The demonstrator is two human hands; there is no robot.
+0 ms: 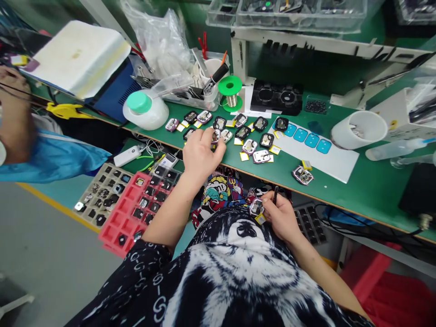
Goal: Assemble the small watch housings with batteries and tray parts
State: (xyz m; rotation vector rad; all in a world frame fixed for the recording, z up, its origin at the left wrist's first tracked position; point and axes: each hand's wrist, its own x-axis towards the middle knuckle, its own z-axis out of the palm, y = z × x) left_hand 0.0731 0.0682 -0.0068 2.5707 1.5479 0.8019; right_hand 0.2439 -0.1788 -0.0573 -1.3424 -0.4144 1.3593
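Several open smartwatch cases, each with a small yellow-edged battery on wires, lie on the green bench. Over the left part of the group, my left hand (201, 154) reaches down with bent fingers, thumb and forefinger around a light smartwatch case (225, 135) among its neighbours; the fingertips are partly hidden. Close to my lap, my right hand (279, 213) grips another smartwatch case (256, 207), its yellow battery (260, 219) hanging below. A thin dark pen-like tool (275, 194) sticks up from the same hand. One more smartwatch case (302, 175) lies apart to the right.
Behind the cases stand a solder wire spool (230, 93), a white bottle with green cap (145, 109) and a white cup (359, 129). Blue stickers (311, 140) lie on white paper. Left below the bench are a red tray (117, 222) and a co-worker's arm (15, 118).
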